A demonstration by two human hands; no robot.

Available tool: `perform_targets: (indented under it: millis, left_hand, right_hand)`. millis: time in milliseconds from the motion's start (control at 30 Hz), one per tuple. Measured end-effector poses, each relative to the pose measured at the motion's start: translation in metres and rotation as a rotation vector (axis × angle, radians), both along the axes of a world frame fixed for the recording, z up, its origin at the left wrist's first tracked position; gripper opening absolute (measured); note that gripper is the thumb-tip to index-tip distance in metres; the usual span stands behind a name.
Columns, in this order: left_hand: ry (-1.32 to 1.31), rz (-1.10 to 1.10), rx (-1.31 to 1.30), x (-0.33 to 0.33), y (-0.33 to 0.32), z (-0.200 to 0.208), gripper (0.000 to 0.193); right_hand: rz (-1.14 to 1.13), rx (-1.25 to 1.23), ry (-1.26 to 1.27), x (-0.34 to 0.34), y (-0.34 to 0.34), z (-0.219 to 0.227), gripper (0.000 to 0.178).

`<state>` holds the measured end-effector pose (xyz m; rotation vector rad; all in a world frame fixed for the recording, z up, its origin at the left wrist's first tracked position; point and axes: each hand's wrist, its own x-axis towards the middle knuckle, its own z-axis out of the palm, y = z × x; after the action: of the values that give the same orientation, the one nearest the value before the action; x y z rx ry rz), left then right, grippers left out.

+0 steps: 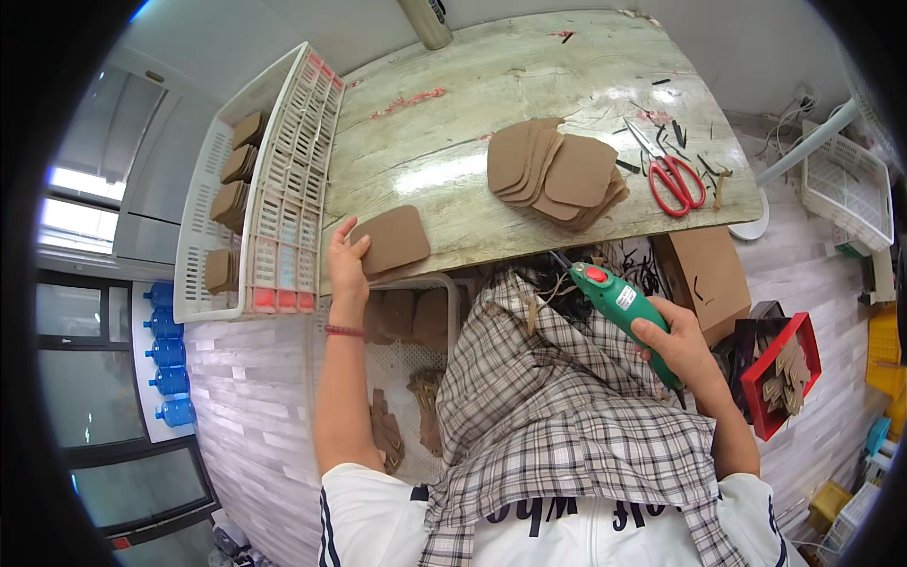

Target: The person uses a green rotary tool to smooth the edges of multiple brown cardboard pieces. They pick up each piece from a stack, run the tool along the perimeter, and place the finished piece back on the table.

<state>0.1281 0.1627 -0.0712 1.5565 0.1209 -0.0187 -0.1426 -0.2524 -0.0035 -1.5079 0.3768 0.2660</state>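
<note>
At the far left a white slotted crate [283, 189] stands against the end of the bench [444, 161], its compartments holding small stacks of brown leather-like pieces, probably sorted there to stay within easy reach of the left side. Just right of it, the left hand [346, 260] rests at the bench's near edge, fingers spread and pressed on the rim of a single brown rounded piece [395, 240], seemingly pinning or sliding it rather than gripping it; the piece lies flat and partly overhangs the edge. Below the edge a white basket [406, 359] holds more brown pieces and scraps, well placed to catch what comes off the bench. The middle of the bench is bare, worn wood, the widest open room for moving. Farther right a fanned pile of brown pieces [557, 172] lies flat, with red-handled scissors [673, 175] just beside it among dark offcuts, near the right edge. Over the checked cloth [557, 397] on the lap, the right hand [673, 342] is clenched round a green power tool [625, 310], held off the bench with its red-buttoned end toward it. A red bin [784, 373] of scraps sits at the far right.
</note>
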Motion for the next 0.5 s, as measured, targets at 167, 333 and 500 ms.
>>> perform_targets:
  millis: [167, 333, 500]
  left_hand:
    - [-0.649, 0.077, 1.125, 0.002, -0.068, 0.012, 0.044]
    - [0.024, -0.196, 0.577, 0.014, -0.187, 0.012, 0.066]
    - [0.161, -0.119, 0.601, 0.036, -0.231, -0.002, 0.086]
  right_hand:
    - [-0.032, -0.059, 0.014, -0.006, -0.001, 0.003, 0.035]
    - [-0.057, -0.062, 0.026, -0.009, 0.002, -0.002, 0.035]
    - [-0.075, -0.078, 0.009, -0.011, 0.003, 0.001, 0.034]
